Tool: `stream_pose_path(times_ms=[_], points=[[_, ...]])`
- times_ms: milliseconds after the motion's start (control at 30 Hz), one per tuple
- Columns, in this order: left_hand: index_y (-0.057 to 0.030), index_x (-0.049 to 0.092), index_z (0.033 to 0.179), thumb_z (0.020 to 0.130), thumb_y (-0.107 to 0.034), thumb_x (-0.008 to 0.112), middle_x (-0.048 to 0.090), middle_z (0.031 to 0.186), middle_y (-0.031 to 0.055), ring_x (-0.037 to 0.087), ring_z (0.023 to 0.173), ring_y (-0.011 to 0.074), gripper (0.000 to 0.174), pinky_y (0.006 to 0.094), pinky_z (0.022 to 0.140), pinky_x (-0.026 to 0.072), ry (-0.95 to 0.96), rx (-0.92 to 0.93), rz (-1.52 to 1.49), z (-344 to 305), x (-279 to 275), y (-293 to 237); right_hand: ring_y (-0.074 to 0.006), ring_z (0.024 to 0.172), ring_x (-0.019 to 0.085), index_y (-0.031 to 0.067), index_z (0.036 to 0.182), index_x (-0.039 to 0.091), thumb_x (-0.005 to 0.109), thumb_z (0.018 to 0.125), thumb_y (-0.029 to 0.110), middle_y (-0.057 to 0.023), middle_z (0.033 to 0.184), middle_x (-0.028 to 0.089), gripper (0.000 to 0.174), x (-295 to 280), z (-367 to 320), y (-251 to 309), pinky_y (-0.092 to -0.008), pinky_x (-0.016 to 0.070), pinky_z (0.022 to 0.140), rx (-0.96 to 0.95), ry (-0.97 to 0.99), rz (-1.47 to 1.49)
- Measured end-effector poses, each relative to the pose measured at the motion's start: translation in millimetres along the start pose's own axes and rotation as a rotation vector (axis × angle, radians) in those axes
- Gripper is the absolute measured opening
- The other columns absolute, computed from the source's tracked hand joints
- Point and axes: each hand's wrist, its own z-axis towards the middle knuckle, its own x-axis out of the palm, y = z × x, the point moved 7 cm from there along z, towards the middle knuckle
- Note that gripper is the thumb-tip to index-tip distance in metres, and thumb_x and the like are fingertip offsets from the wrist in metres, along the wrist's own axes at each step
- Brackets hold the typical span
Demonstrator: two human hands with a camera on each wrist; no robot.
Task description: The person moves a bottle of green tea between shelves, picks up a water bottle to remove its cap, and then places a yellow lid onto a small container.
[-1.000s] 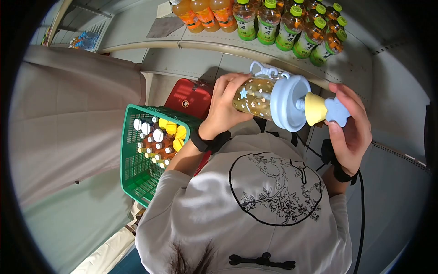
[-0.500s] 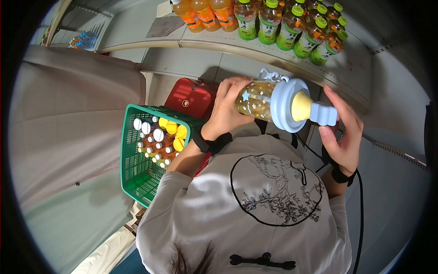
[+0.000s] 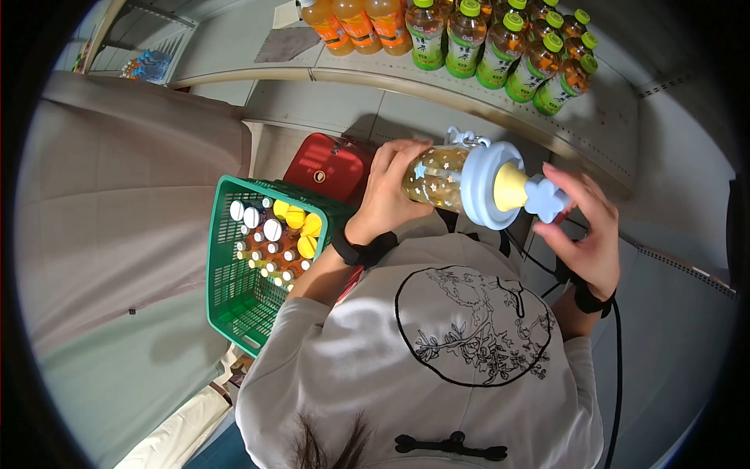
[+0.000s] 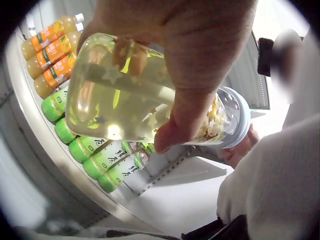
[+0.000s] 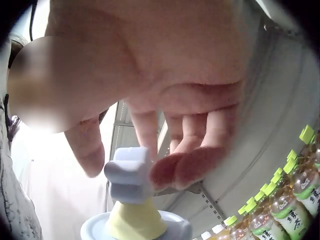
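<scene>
My left hand [image 3: 394,187] grips a clear bottle [image 3: 437,178] printed with stars and holding yellowish liquid, its thumb across the side in the left wrist view. The bottle lies tilted sideways, its light blue lid [image 3: 488,187] toward my right hand [image 3: 587,227]. On the lid sits a yellow cone [image 3: 510,187] with a blue star-shaped knob [image 3: 545,198]. In the right wrist view the thumb stands apart from the knob [image 5: 129,172], while a fingertip lies close at its other side; whether it touches, I cannot tell.
A green basket [image 3: 221,258] with several capped bottles stands at left, beside a red case [image 3: 322,170]. Orange-drink bottles [image 3: 355,30] and green-labelled tea bottles [image 3: 461,51] line the shelf [image 3: 375,84] above. A black cable [image 3: 617,375] hangs at right.
Over the last second the star knob has turned, first flat to view, then edge-on, now angled. My right hand has shifted left, its thumb and fingers coming off the knob's sides.
</scene>
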Motion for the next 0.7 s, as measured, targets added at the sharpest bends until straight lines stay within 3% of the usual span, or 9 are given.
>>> stream_pose_path(times_ms=[67,100,233,300,433,533,600,700], points=[[-0.0053,0.044,0.111,0.041,0.000,0.070,0.046,0.107,0.0126,0.045,0.099,0.0287,0.075,0.0345,0.084,0.0403,0.000,0.005,0.010,-1.1,0.1,0.9,-0.0059,0.049,0.043,0.0037,0.103,0.055,0.076,0.056,0.012,-0.0026,0.064,0.056,0.053,-0.2,-8.5,-19.5,-0.0195,0.0368,0.046,0.238,-0.027,0.011],[-0.0053,0.044,0.111,0.041,0.000,0.070,0.046,0.107,0.0126,0.045,0.099,0.0287,0.075,0.0345,0.084,0.0403,0.000,0.008,0.011,-1.9,-0.3,1.3,-0.0051,0.050,0.043,0.0036,0.104,0.055,0.077,0.055,0.017,-0.0022,0.063,0.056,0.055,-0.9,-9.8,-22.9,-0.0201,0.0371,0.045,0.258,-0.010,-0.018],[-0.0051,0.044,0.110,0.041,0.000,0.071,0.047,0.106,0.0121,0.045,0.099,0.0284,0.075,0.0344,0.084,0.0402,0.020,-0.012,0.046,-3.6,-0.6,4.5,-0.0058,0.048,0.041,0.0046,0.102,0.055,0.076,0.056,0.018,-0.0024,0.065,0.056,0.052,1.5,-7.0,-30.0,-0.0203,0.0367,0.045,0.271,0.021,-0.096],[-0.0050,0.044,0.109,0.041,-0.001,0.072,0.047,0.105,0.0121,0.045,0.098,0.0283,0.074,0.0347,0.083,0.0401,0.023,-0.044,0.021,-3.1,-2.9,5.7,-0.0064,0.046,0.039,0.0049,0.098,0.056,0.075,0.058,0.019,-0.0022,0.067,0.056,0.046,-1.6,1.6,-13.4,-0.0204,0.0359,0.044,0.188,-0.113,-0.050],[-0.0046,0.045,0.109,0.041,-0.001,0.072,0.047,0.105,0.0120,0.045,0.098,0.0283,0.073,0.0348,0.083,0.0402,0.037,-0.043,0.033,-1.5,-1.0,8.0,-0.0073,0.044,0.037,0.0048,0.095,0.055,0.072,0.061,0.016,-0.0021,0.070,0.056,0.040,0.4,-0.1,-18.6,-0.0202,0.0353,0.043,0.145,-0.071,-0.078],[-0.0041,0.045,0.108,0.041,-0.001,0.072,0.047,0.105,0.0118,0.045,0.097,0.0286,0.073,0.0348,0.083,0.0400,0.064,-0.031,0.033,0.4,4.1,5.4,-0.0061,0.046,0.039,0.0037,0.095,0.054,0.068,0.066,0.011,-0.0018,0.066,0.055,0.034,8.8,-6.1,-30.0,-0.0193,0.0349,0.043,0.168,0.002,-0.098],[-0.0038,0.045,0.108,0.041,-0.001,0.071,0.048,0.105,0.0118,0.044,0.097,0.0287,0.072,0.0348,0.084,0.0397,0.063,-0.025,0.038,1.3,6.7,3.9,-0.0045,0.048,0.041,0.0023,0.096,0.052,0.063,0.069,0.007,-0.0017,0.063,0.053,0.029,13.5,-8.0,-38.8,-0.0180,0.0347,0.043,0.279,-0.096,0.091],[-0.0038,0.045,0.108,0.041,-0.001,0.070,0.048,0.104,0.0117,0.044,0.098,0.0286,0.072,0.0349,0.084,0.0395,0.066,-0.041,0.045,2.7,8.6,5.2,-0.0032,0.049,0.043,0.0019,0.101,0.051,0.060,0.072,0.007,-0.0014,0.059,0.052,0.030,13.6,-7.2,-43.9,-0.0174,0.0352,0.044,0.320,-0.128,0.099]])
